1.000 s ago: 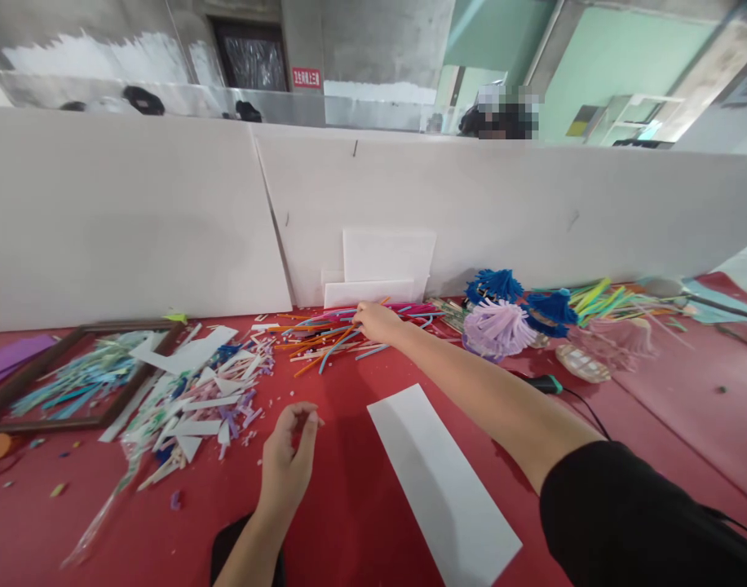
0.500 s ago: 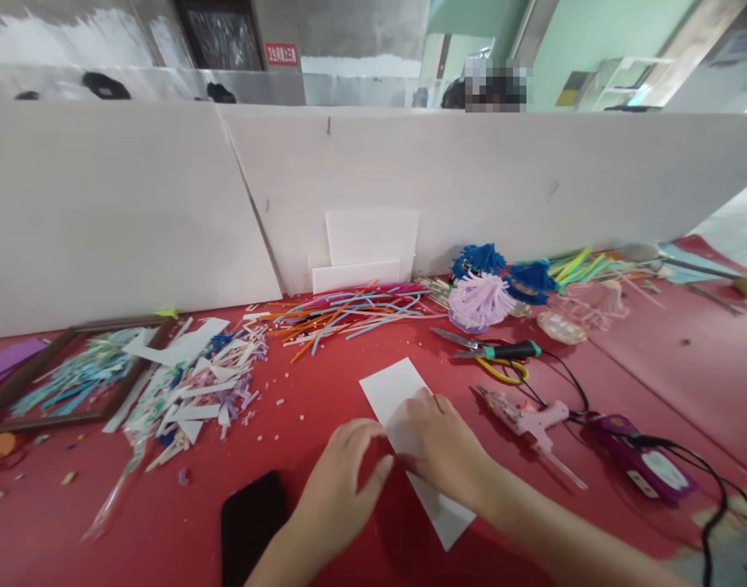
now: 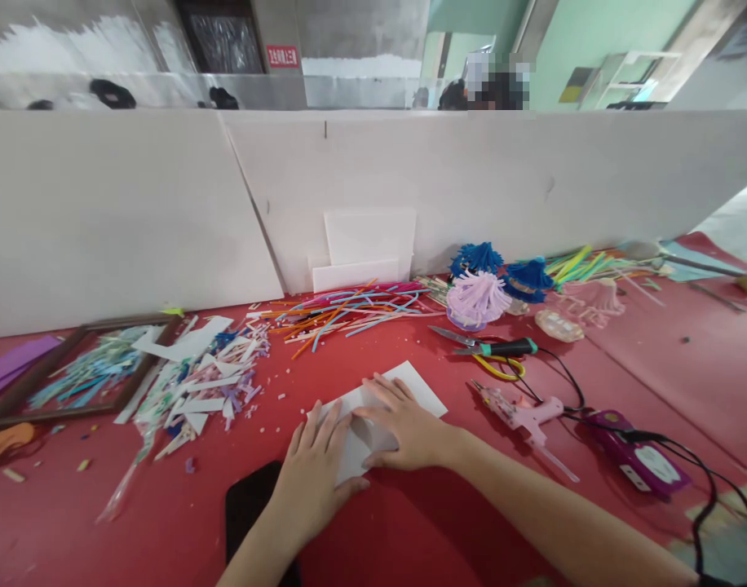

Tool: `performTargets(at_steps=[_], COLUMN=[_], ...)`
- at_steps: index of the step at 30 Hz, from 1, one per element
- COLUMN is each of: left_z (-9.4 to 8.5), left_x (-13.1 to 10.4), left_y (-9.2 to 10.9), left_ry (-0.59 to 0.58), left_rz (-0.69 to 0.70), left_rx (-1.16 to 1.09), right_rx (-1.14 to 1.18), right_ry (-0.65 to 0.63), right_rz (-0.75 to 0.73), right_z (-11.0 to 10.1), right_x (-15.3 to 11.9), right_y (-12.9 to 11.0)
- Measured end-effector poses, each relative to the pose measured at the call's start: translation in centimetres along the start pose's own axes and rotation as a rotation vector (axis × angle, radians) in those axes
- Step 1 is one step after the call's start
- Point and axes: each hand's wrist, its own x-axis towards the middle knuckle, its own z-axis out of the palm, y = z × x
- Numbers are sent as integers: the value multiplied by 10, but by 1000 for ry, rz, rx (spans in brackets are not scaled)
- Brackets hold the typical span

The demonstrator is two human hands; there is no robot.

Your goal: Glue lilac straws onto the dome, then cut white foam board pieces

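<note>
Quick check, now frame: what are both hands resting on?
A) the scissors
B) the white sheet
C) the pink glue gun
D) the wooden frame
B: the left hand and right hand both lie flat on the white sheet on the red table; nothing is gripped.

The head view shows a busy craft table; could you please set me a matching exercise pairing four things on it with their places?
Things:
1. white card
2. scissors
3. glue gun
4. wooden frame

Places:
A. far left of the table
B. under both hands
C. right of the card, nearest the right forearm
D. just below the pink pom-pom

Pairs: 1-B, 2-D, 3-C, 4-A
</note>
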Motion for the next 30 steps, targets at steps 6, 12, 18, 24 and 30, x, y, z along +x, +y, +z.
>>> performTargets(at_steps=[6, 12, 18, 24, 30], left_z=[-8, -31, -17, 6, -29], left_x=[3, -11, -21, 3, 27], left_y=[-14, 24, 62, 21, -58], left_ry=[27, -30, -183, -121, 194], left_rz=[51, 422, 674, 402, -108], left_rx=[38, 18, 47, 119, 244], right_rx=[-152, -179, -147, -84, 0], right_ry=[-38, 162, 224, 390, 230], right_rz=[-87, 12, 63, 193, 183], right_z=[-20, -33, -17, -38, -89], right_x=[14, 37, 38, 32, 21], right_y=[17, 31, 40, 40, 39])
